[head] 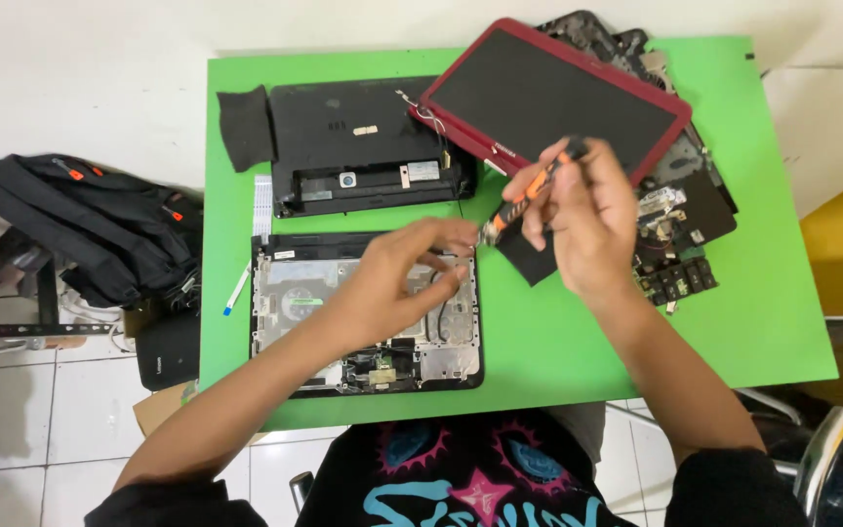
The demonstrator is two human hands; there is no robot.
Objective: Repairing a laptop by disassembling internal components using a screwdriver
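My right hand (587,220) grips an orange and black screwdriver (529,192), tip pointing down and left. My left hand (404,273) hovers with its fingers pinched near the screwdriver tip, above an opened laptop base (280,303) with bare metal frame and circuit parts. Whether the fingers hold a small part I cannot tell. A black laptop bottom cover (343,132) lies behind the base. A red-framed laptop screen (558,98) lies at the back right.
All sits on a green table (753,293). A black cloth piece (244,127) lies at the back left, a white ribbon cable (262,205) beside the base, loose black parts (680,273) at the right. A black backpack (100,229) rests on the floor to the left.
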